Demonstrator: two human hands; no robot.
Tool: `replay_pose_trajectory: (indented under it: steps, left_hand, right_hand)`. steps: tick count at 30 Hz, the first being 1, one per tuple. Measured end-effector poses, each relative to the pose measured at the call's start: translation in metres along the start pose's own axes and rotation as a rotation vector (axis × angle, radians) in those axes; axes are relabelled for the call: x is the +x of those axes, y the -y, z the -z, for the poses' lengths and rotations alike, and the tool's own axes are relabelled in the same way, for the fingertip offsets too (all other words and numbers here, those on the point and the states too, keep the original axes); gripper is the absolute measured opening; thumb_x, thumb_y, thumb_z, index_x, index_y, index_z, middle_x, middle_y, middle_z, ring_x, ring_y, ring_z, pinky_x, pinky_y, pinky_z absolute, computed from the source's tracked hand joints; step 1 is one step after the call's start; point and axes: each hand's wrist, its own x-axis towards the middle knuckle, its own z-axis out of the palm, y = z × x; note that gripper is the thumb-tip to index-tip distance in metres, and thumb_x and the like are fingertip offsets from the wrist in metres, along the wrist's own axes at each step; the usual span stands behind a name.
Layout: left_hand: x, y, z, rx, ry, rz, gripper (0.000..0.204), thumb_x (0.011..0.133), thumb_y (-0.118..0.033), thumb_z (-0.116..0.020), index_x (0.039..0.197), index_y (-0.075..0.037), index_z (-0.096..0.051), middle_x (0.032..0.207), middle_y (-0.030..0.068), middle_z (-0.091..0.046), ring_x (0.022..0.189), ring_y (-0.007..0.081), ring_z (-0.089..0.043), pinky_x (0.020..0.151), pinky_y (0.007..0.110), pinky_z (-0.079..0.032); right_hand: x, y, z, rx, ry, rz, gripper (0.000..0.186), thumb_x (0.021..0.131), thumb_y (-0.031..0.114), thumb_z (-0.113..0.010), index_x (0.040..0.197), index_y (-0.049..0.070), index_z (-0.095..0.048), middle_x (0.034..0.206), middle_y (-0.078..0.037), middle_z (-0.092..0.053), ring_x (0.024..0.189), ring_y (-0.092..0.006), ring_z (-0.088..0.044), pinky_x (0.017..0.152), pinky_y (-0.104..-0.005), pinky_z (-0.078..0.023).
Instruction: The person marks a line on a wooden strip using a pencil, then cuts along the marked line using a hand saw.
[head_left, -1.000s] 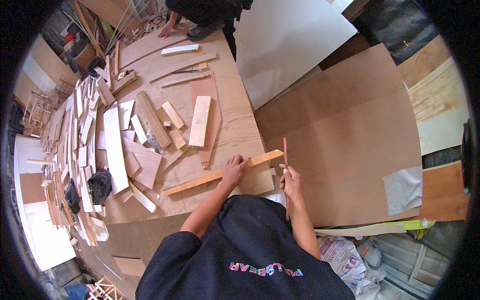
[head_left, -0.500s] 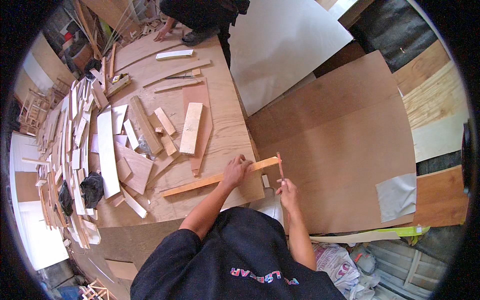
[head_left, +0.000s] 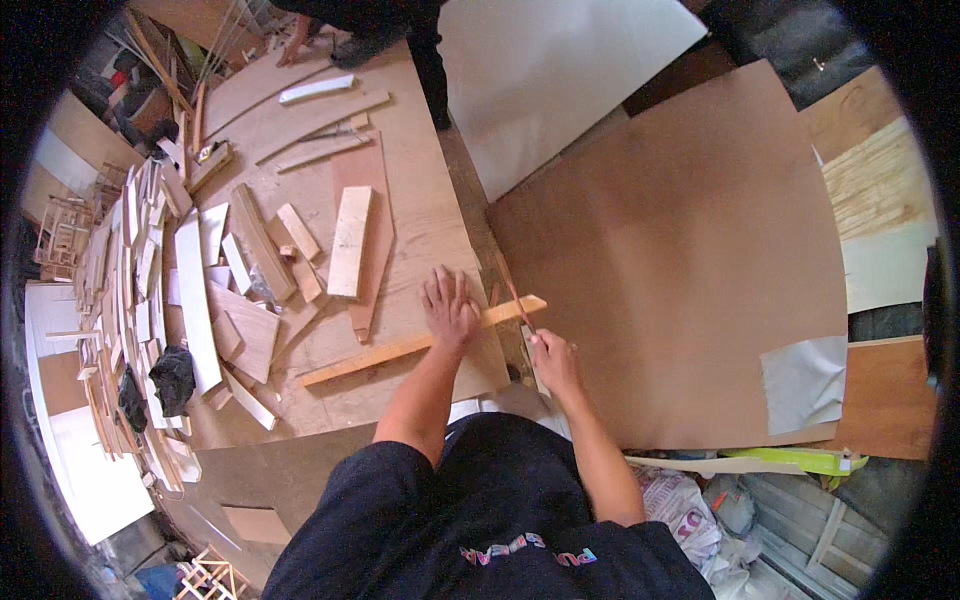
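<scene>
The left hand point(head_left: 452, 308) is resting across a narrow wooden strip point(head_left: 375, 357), its fingers standing apart over the plywood tabletop point(head_left: 425, 215). The strip is lying near the front corner, its right end projecting past the edge. The right hand point(head_left: 556, 360) is clamping its fingers around a slim rust-brown tool point(head_left: 512, 285), which is crossing the strip near that end.

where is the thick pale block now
In the head view, left of centre: the block lies on the reddish tapered board, beyond the left hand.
</scene>
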Motion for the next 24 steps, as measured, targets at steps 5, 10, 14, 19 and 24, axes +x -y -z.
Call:
replay_pose_trajectory:
  steps: [5, 10, 14, 19, 24]
  left_hand:
    - [-0.003, 0.003, 0.003, -0.058, 0.002, 0.018, 0.079, 0.091, -0.043, -0.064, 0.162, -0.021, -0.039, 0.169, 0.0209, -0.028, 0.157, 0.0384, -0.023, 0.127, 0.061, -0.015]
    - [0.005, -0.008, 0.017, -0.06, 0.028, 0.043, 0.079, 0.092, -0.045, -0.063, 0.163, -0.022, -0.037, 0.17, 0.0197, -0.026, 0.158, 0.0375, -0.021, 0.127, 0.059, -0.015]
    - [0.005, -0.007, 0.012, -0.057, 0.059, 0.049, 0.08, 0.091, -0.042, -0.063, 0.163, -0.022, -0.037, 0.171, 0.0195, -0.025, 0.159, 0.0376, -0.019, 0.127, 0.06, -0.015]
    - [0.006, -0.002, 0.013, -0.053, 0.091, 0.06, 0.084, 0.088, -0.041, -0.062, 0.164, -0.023, -0.034, 0.172, 0.0192, -0.022, 0.16, 0.0371, -0.016, 0.128, 0.06, -0.01]
    - [0.006, -0.005, 0.017, -0.082, 0.122, 0.072, 0.085, 0.084, -0.035, -0.061, 0.164, -0.024, -0.034, 0.172, 0.0184, -0.022, 0.16, 0.037, -0.016, 0.129, 0.059, -0.01]
  right_hand:
    - [0.006, -0.007, -0.008, -0.109, -0.006, 0.014, 0.03, 0.106, 0.027, -0.054, 0.113, 0.004, -0.072, 0.081, -0.021, -0.069, 0.081, -0.0413, -0.07, 0.075, -0.0519, -0.053]
    - [0.008, -0.007, 0.0, -0.176, 0.014, 0.06, 0.021, 0.103, 0.018, -0.056, 0.109, 0.003, -0.069, 0.08, -0.022, -0.07, 0.078, -0.042, -0.071, 0.074, -0.0522, -0.054]
    - [0.024, 0.002, -0.006, -0.19, -0.01, 0.053, 0.018, 0.101, 0.015, -0.059, 0.099, 0.0, -0.067, 0.081, -0.026, -0.069, 0.079, -0.0475, -0.069, 0.072, -0.0572, -0.053]
    - [0.036, 0.018, -0.012, -0.288, 0.043, 0.124, 0.02, 0.101, 0.016, -0.06, 0.097, -0.001, -0.069, 0.079, -0.028, -0.068, 0.078, -0.0479, -0.07, 0.07, -0.0565, -0.055]
    - [0.043, 0.02, -0.022, -0.415, 0.153, 0.105, 0.025, 0.101, 0.018, -0.058, 0.091, -0.002, -0.07, 0.076, -0.03, -0.067, 0.075, -0.0492, -0.07, 0.068, -0.0579, -0.055]
